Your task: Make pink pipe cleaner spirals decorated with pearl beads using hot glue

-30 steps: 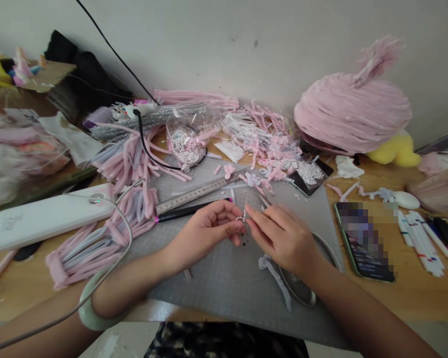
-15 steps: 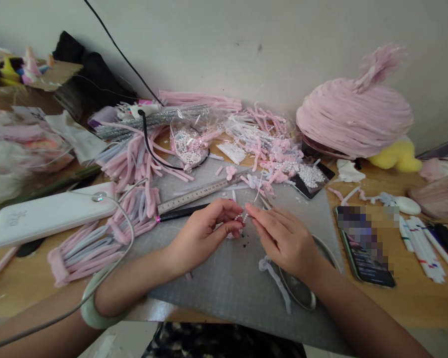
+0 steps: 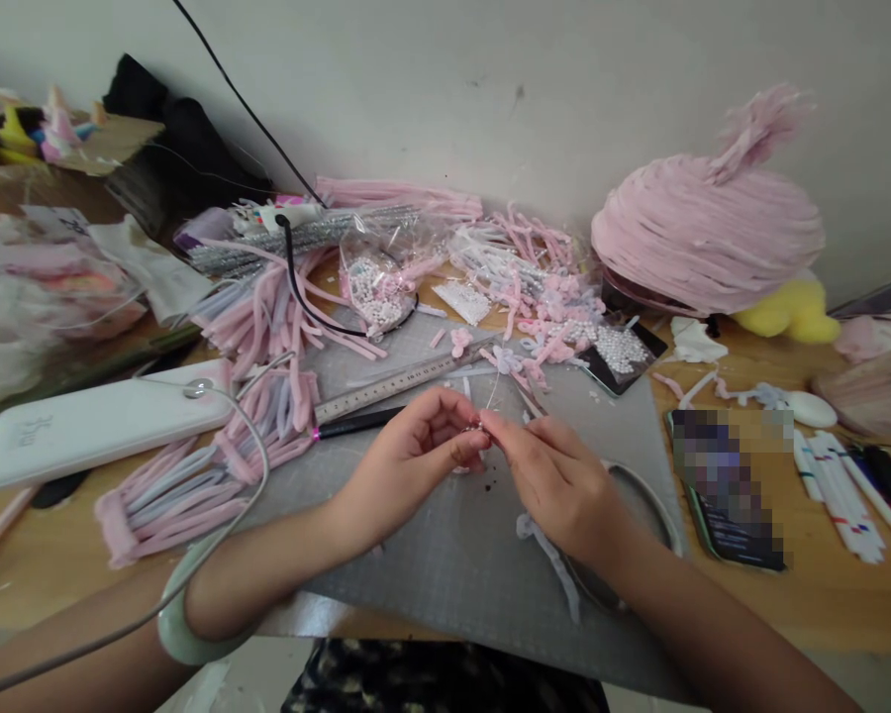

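My left hand (image 3: pixel 420 460) is closed in a pinch on a short string of small pearl beads (image 3: pixel 476 428), mostly hidden by the fingers. My right hand (image 3: pixel 556 475) pinches the same beads from the other side, its fingertips touching those of the left. From the fingertips a thin thread (image 3: pixel 494 391) rises toward a pale lilac pipe-cleaner flower (image 3: pixel 506 359). Both hands are just above the grey cutting mat (image 3: pixel 431 584). Beside the right hand lie a pale lilac fuzzy stem (image 3: pixel 553 564) and scissors (image 3: pixel 649 485), partly covered by the hand.
A steel ruler (image 3: pixel 393 381) and a black pen (image 3: pixel 360 423) lie left of the hands. Beads in a bag (image 3: pixel 377 292), pink flowers and pipe cleaners (image 3: pixel 170 500) crowd behind and left. A power bank (image 3: pixel 104 421) trails a cable over my left forearm. A phone (image 3: pixel 735 535) lies right.
My right hand has moved slightly left, closing the small gap, so the fingertips of both hands now meet at the beads. Less of the bead string shows.
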`<state>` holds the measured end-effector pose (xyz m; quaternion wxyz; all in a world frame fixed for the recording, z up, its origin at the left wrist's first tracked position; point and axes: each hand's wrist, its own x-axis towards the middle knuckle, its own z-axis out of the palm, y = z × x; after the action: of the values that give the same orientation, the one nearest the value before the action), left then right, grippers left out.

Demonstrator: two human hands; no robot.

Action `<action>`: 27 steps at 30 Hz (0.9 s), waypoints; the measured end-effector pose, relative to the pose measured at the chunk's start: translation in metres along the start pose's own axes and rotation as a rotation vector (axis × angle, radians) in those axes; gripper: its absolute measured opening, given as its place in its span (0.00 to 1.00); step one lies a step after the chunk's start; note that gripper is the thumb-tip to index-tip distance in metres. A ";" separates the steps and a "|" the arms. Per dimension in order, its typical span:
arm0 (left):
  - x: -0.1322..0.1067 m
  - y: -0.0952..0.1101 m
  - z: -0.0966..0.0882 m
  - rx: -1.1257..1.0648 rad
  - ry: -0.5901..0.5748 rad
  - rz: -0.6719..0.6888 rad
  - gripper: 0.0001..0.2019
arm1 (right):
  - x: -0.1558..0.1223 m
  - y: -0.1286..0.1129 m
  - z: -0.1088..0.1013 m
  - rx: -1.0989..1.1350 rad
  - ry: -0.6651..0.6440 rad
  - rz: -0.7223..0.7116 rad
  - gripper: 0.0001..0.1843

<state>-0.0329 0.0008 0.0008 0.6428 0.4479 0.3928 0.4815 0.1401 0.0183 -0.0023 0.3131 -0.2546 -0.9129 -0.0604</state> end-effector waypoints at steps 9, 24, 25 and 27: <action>0.002 -0.001 -0.001 -0.032 0.018 0.025 0.05 | 0.005 -0.003 0.002 0.034 0.000 -0.013 0.35; -0.003 -0.001 -0.003 0.310 -0.002 0.109 0.05 | 0.012 -0.001 -0.010 0.593 -0.123 0.308 0.29; -0.003 -0.001 -0.002 0.281 -0.005 0.091 0.06 | 0.012 -0.002 -0.009 0.586 -0.113 0.299 0.30; -0.001 0.000 -0.001 0.231 -0.030 0.046 0.06 | 0.010 -0.002 -0.009 0.578 -0.111 0.288 0.31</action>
<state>-0.0340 -0.0004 0.0002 0.5813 0.5351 0.4257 0.4409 0.1371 0.0190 0.0108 0.3273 -0.2844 -0.8628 0.2600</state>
